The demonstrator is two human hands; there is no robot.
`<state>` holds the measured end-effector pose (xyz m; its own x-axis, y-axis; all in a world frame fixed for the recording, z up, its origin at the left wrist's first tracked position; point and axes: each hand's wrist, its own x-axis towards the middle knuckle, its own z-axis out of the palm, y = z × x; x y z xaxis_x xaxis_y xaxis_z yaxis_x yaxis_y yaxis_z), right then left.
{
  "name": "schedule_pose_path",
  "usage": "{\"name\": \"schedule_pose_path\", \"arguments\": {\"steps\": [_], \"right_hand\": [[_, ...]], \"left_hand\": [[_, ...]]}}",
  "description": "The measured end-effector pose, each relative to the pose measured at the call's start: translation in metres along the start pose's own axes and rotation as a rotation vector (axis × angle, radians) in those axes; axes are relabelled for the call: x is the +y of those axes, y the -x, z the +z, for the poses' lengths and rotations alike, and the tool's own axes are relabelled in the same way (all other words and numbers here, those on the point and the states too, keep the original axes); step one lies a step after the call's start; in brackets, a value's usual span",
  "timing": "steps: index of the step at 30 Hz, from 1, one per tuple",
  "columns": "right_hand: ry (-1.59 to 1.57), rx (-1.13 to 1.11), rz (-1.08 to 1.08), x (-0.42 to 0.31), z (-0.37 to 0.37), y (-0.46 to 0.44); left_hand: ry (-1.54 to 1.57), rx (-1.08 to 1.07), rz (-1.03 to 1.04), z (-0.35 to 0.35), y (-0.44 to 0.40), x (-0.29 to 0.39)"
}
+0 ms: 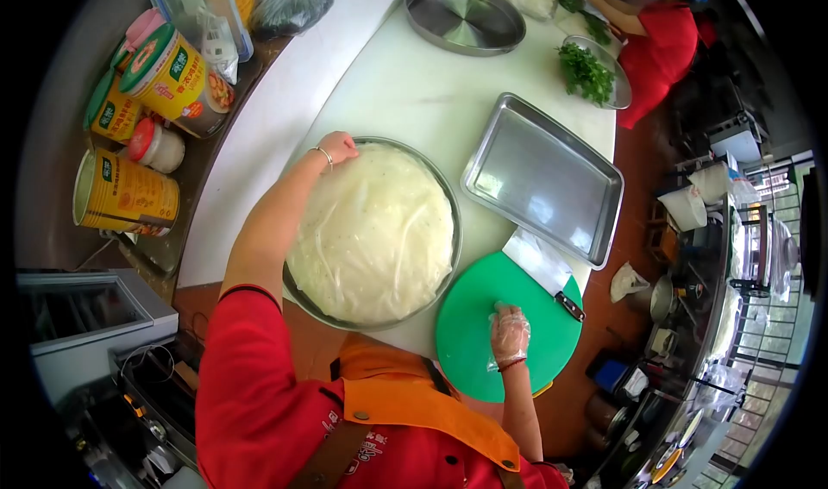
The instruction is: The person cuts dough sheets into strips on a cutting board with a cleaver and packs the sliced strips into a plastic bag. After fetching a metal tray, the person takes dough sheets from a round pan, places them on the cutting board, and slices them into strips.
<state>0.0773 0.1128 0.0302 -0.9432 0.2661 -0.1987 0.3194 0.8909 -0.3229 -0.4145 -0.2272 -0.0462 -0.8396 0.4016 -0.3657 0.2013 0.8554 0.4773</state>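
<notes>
A round metal pan [458,222] holds a broad pale mass of what looks like dough [371,239], under a wrinkled clear plastic film [392,174]. At the pan's upper left rim, my bare left hand [341,147] has its fingers closed on the film's edge. My right hand [509,335], in a clear plastic glove, is over a round green cutting board [470,316]. Its fingers are curled together, and what they hold, if anything, is hidden. A cleaver [539,263] lies across the board's upper edge, its black handle pointing right.
Beyond the board lies a rectangular metal tray [543,174]. Farther back are a round metal pan [466,19] and a bowl of green leaves [589,73]. A co-worker [660,45] handles greens at the far right. Tins [129,191] and a jar [157,147] crowd the left shelf.
</notes>
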Motion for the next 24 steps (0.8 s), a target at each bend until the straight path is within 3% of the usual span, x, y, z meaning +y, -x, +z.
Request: {"name": "schedule_pose_path", "arguments": {"steps": [7, 13, 16, 24], "right_hand": [[0.062, 0.08, -0.069, 0.005, 0.01, -0.011], [0.022, 0.224, -0.03, 0.002, 0.018, -0.019], [-0.022, 0.279, -0.006, 0.001, 0.021, -0.019], [-0.052, 0.325, 0.001, -0.003, 0.024, -0.021]], "left_hand": [[0.022, 0.01, 0.074, -0.002, 0.0, 0.015], [-0.04, -0.183, 0.113, -0.005, -0.02, 0.01], [-0.148, -0.191, -0.004, -0.01, -0.017, 0.014], [-0.056, -0.182, 0.001, -0.013, -0.009, 0.006]]}}
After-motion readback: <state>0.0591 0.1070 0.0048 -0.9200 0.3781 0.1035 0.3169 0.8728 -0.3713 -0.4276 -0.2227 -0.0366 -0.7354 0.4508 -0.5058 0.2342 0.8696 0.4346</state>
